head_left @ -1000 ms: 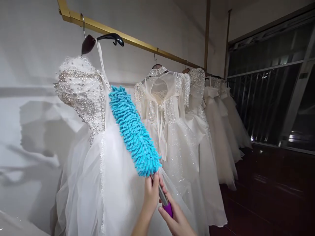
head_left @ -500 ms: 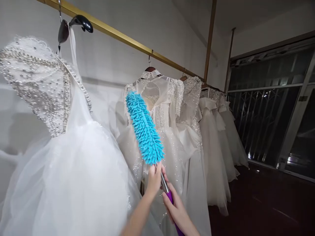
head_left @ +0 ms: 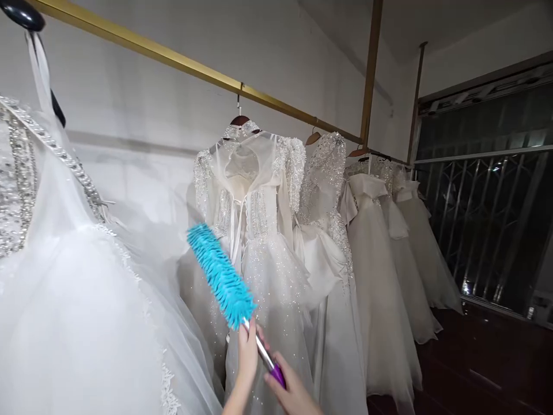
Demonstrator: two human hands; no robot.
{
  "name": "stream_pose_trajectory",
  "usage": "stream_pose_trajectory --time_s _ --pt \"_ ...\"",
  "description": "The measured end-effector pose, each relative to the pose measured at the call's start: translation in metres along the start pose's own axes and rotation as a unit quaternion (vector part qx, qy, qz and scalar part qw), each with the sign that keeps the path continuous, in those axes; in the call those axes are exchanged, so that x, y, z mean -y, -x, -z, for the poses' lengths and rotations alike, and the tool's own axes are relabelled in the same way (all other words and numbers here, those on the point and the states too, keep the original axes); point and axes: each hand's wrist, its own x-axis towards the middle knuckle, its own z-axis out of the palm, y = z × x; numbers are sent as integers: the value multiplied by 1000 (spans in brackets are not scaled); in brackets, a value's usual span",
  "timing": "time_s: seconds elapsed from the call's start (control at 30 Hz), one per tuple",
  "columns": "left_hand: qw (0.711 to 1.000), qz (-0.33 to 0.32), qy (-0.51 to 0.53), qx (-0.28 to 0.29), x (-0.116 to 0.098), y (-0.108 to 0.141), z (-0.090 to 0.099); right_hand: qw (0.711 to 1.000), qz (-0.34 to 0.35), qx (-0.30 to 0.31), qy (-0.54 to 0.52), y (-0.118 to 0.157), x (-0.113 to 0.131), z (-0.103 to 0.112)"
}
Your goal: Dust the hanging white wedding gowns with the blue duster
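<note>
A blue microfibre duster [head_left: 220, 276] on a metal shaft with a purple grip is held up in both hands. My left hand [head_left: 247, 353] grips the shaft just below the blue head. My right hand [head_left: 290, 393] holds the purple grip lower down. The duster head lies against the skirt of a white sheer-sleeved gown [head_left: 254, 230] hanging on the gold rail [head_left: 194, 64]. Close at the left hangs a beaded white gown [head_left: 64, 276] with a wide tulle skirt.
More white gowns [head_left: 380, 242] hang along the rail toward a barred window [head_left: 484, 213] at the right. A white wall lies behind the dresses. The floor [head_left: 484, 369] at the lower right is dark and glossy.
The view has shifted right along the rail; the beaded gown now sits at the left edge. The duster has dropped from the sheer gown's bodice to its skirt, still held in both hands.
</note>
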Motion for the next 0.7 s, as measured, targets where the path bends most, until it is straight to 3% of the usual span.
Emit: stream_pose_trajectory --time_s 0.07,0.13,0.27,0.37,0.43,0.5,0.57,0.63,0.7 --pt "999 -19 28 -9 -4 12 -9 999 6 28 30 7 4 15" --pt "998 -42 29 20 -26 16 -28 998 26 25 58 4 19 35" --pt "985 -91 3 145 -78 0 -87 993 59 -78 73 -19 46 81" --pt "973 -92 -2 212 -85 -18 -127 984 45 -160 69 -27 41 108" --pt "968 -74 1 239 -68 -26 -141 981 24 -178 78 -24 23 118" --pt "965 -52 -1 257 -38 -29 -142 983 0 -156 97 -14 1 122" --pt "968 -14 0 250 -2 -27 -132 986 -8 -127 111 -1 -21 122" --pt "979 35 20 201 29 -22 -118 986 2 -108 124 10 -36 123" --pt "983 36 34 175 46 -15 -108 984 16 -99 146 18 -39 129"
